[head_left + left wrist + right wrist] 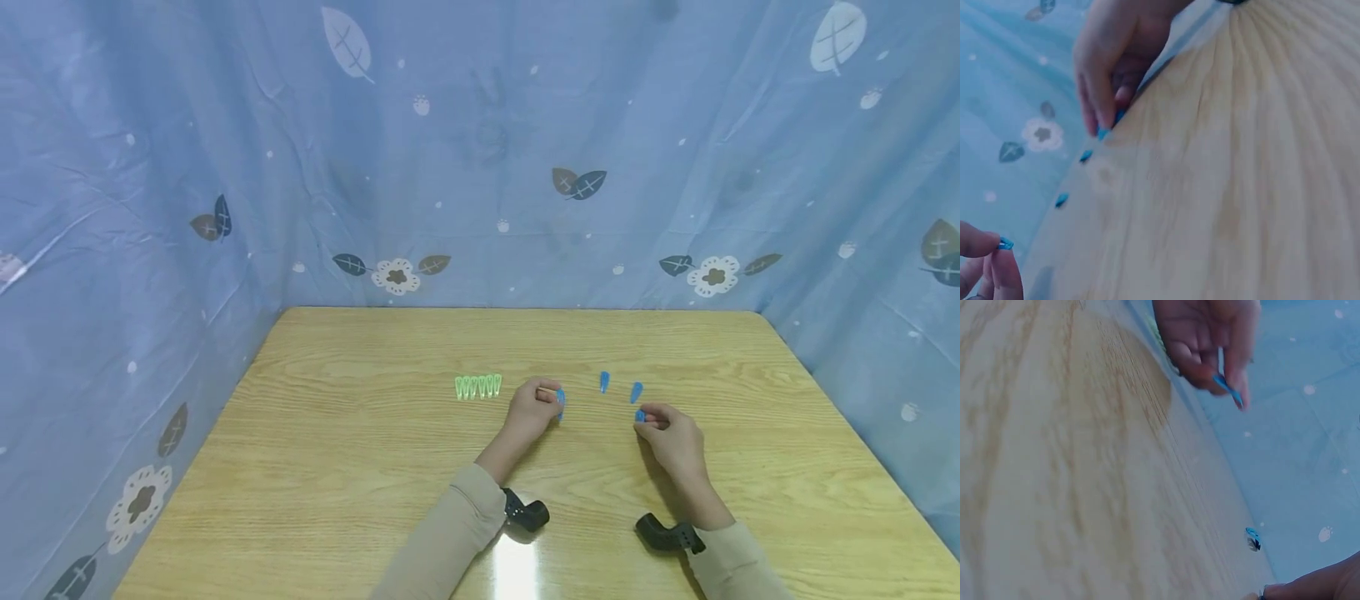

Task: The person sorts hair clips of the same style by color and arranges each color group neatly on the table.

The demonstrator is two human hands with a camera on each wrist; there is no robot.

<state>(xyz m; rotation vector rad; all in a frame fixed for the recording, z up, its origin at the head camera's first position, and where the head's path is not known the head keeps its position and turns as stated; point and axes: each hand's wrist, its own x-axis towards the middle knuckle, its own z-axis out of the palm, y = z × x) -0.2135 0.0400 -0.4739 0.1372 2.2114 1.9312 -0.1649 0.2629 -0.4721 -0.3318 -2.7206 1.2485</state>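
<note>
**Hands (534, 408) pinching small clips on a wood-grain surface (337, 467)**

A person's left hand, fingers curled, pinches one blue clip (561, 403) at its fingertips, just right of a row of six green clips (482, 386). The right hand (675, 440), similarly closed, pinches another blue clip (640, 416). Two loose blue clips (604, 382) lie apart, farther back between the hands. Any lettering on the clips is too small to read. The blue cloth (480, 100) behind has printed leaves and flowers.
</note>
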